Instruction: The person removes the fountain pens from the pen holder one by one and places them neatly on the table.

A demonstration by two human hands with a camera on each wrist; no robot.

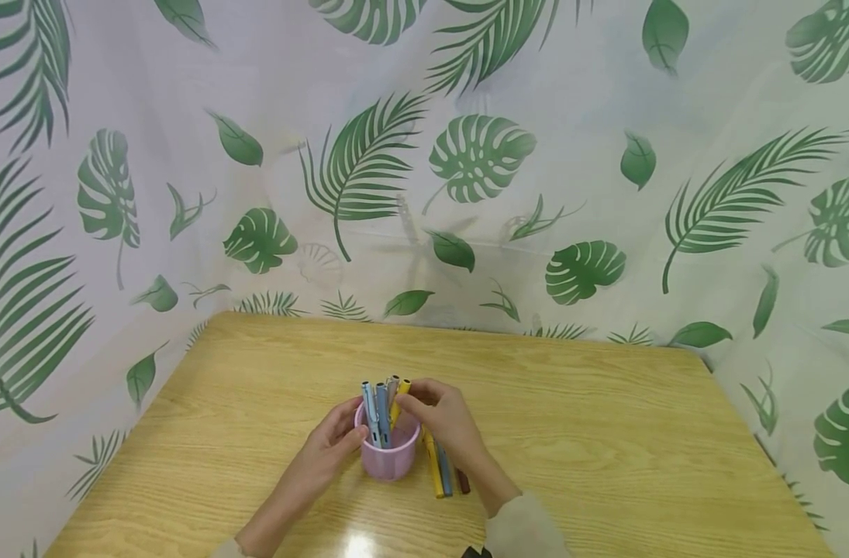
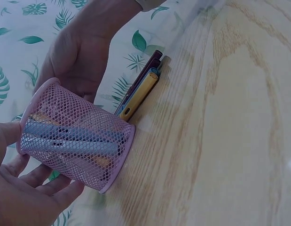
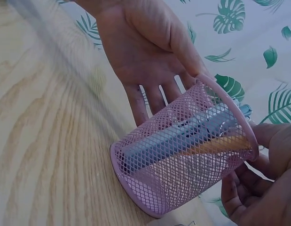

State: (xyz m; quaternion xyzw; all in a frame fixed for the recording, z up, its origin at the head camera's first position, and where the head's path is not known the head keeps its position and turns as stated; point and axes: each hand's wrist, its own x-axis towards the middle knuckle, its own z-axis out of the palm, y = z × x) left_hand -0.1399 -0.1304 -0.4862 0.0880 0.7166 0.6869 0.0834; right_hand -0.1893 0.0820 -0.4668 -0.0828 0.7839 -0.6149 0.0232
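Note:
A pink mesh pen cup (image 1: pixel 388 465) stands upright on the table, holding a light blue pen (image 1: pixel 371 411), a darker blue pen (image 1: pixel 382 415) and a greyish one (image 1: pixel 392 385). My left hand (image 1: pixel 329 442) grips the cup's left side, its thumb at the rim and its fingers along the mesh (image 2: pixel 23 188). Over the cup's right edge, my right hand (image 1: pixel 448 418) pinches a yellow pen (image 1: pixel 401 399) near its top. The lower part of that pen slants inside the cup. Some of the right fingers are hidden behind the rim.
Right beside the cup, below my right hand, lie several loose pens: a yellow pen (image 1: pixel 434 469), a blue pen (image 1: pixel 444 473) and a dark red pen (image 1: pixel 462 482). The wooden table (image 1: pixel 605 434) ends at a leaf-printed curtain (image 1: pixel 508 256) behind and at both sides.

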